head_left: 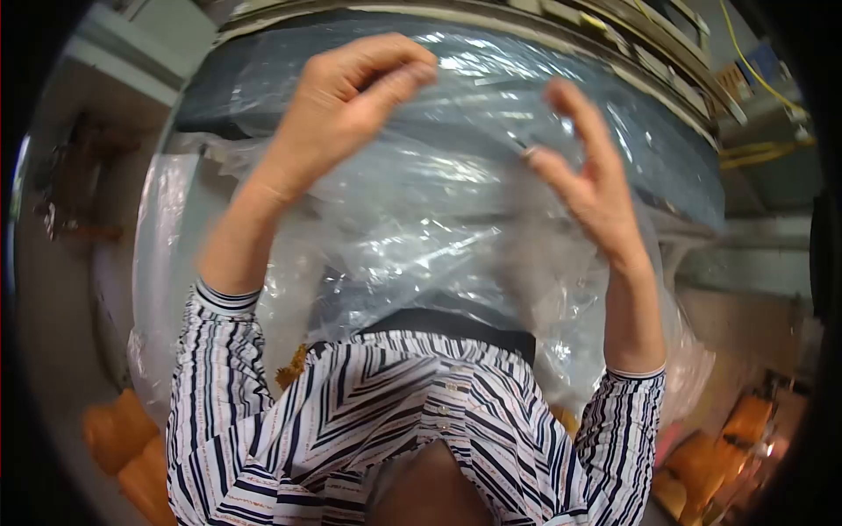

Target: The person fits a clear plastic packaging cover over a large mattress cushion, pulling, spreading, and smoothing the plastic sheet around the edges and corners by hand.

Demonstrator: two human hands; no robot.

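Fingers (390,53) of the left hand (338,110) are bent, with the tips of thumb and forefinger nearly meeting, above the far part of the plastic sheet (430,241); whether they pinch a fold of it, I cannot tell. On the right hand (596,184), thumb and forefinger stand well apart in a wide curve, above the same sheet and toward its right side; they seem to grip nothing, although blur hides whether the thumb touches it. The plastic sheet reaches from over the dark grey material (680,167) at its far side to the striped shirt (377,386) at its near side. As I judge, the work is partly done: the sheet is already spread wide, but its near part remains loose and wrinkled.
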